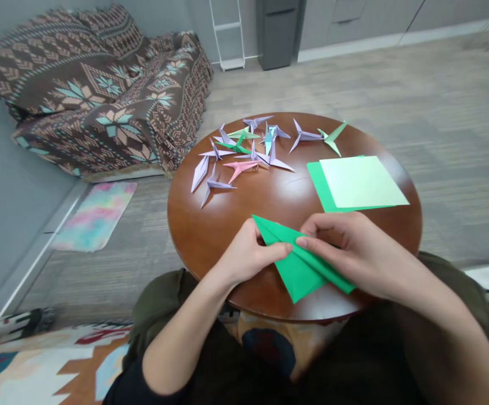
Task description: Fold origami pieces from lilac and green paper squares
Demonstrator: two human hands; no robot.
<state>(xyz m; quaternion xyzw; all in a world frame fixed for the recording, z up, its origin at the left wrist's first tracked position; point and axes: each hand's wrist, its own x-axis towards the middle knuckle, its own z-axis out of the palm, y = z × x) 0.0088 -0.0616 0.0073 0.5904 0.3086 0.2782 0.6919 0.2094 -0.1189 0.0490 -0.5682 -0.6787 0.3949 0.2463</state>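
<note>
A sheet of green paper point(297, 273), partly folded into a pointed shape, is held above the near side of the round table. My left hand point(255, 250) grips its upper left part, thumb lying on top and fingers hidden underneath. With thumb and index finger my right hand point(349, 247) pinches the folded edge on the right. One flap runs along the upper right side, from the pointed tip at the left down to the lower right. Beyond my right hand lies a stack of paper squares, a pale green sheet point(362, 181) over a darker green sheet point(320, 185).
Several folded paper pieces, purple point(216, 184), pink point(242, 167) and green point(236, 145), rest on the far half of the brown table point(185, 216). A patterned covered sofa point(113, 107) stands behind at the left, with a pastel mat point(96, 216) on the floor before it.
</note>
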